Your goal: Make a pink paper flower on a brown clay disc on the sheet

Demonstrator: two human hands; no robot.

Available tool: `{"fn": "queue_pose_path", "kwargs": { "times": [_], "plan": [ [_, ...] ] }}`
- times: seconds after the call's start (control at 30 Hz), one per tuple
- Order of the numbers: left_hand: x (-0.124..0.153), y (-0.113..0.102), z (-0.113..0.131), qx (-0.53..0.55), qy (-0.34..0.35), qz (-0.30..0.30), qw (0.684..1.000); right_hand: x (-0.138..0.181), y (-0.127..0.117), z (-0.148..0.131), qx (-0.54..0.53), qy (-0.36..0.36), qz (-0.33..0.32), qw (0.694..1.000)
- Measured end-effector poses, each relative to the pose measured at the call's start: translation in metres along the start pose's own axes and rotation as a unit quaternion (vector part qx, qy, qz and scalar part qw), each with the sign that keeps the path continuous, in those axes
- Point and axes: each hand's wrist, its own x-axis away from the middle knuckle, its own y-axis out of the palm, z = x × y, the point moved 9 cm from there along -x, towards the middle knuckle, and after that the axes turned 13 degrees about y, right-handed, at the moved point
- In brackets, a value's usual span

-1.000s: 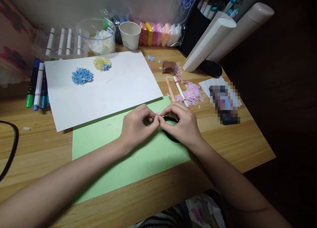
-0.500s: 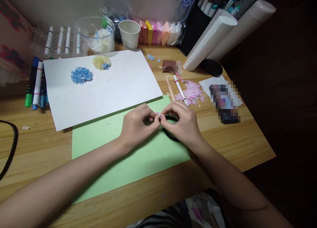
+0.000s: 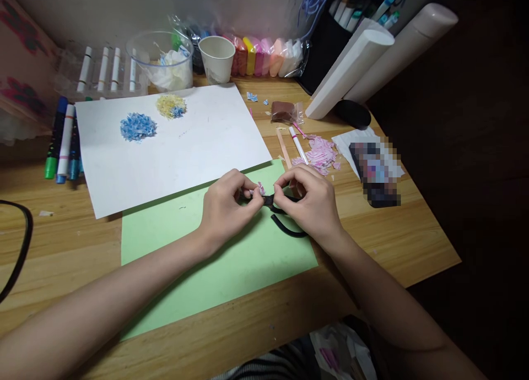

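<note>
Between the thumb and forefinger of my left hand (image 3: 231, 204) is a small crumpled pink-and-white paper scrap (image 3: 260, 188). My right hand (image 3: 309, 201) is pinched closed just to its right, apart from the left fingertips; whatever it may hold is too small to make out. Black-handled scissors (image 3: 289, 231) lie beneath both hands on the green paper (image 3: 185, 281), their blades partly hidden. Beyond the right hand is a pile of torn pink-striped paper (image 3: 321, 153), beside a white marker (image 3: 298, 144) and a wooden stick (image 3: 284, 147).
A white sheet (image 3: 177, 165) bears a blue paper-scrap clump (image 3: 138, 127) and a yellow one (image 3: 170, 106). Behind stand a clear tub (image 3: 140, 71), a paper cup (image 3: 217, 60) and packs of coloured clay (image 3: 264, 58). White rolls (image 3: 351, 74) lean at right, near a pixelated object (image 3: 375, 173).
My fingertips have drawn apart, the right hand shifting slightly right. The pink-and-white scrap stays in my left fingers, and more of the scissors shows between the hands.
</note>
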Motion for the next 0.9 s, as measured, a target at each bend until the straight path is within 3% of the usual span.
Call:
{"fn": "queue_pose_path", "kwargs": {
  "times": [0.23, 0.4, 0.67, 0.9],
  "plan": [
    [0.001, 0.003, 0.009, -0.032, 0.045, -0.018, 0.998, 0.004, 0.012, 0.001, -0.035, 0.015, -0.041, 0.998],
    [0.001, 0.004, 0.012, -0.045, 0.060, -0.025, 0.997, 0.004, 0.013, 0.002, -0.028, 0.021, -0.033, 0.999],
    [0.000, 0.006, 0.011, -0.042, 0.063, -0.027, 0.997, 0.005, 0.014, 0.003, -0.036, 0.022, -0.039, 0.998],
    [-0.002, 0.003, 0.005, -0.015, 0.026, -0.014, 0.999, 0.002, 0.010, 0.008, -0.052, 0.036, -0.013, 0.998]
  ]
}}
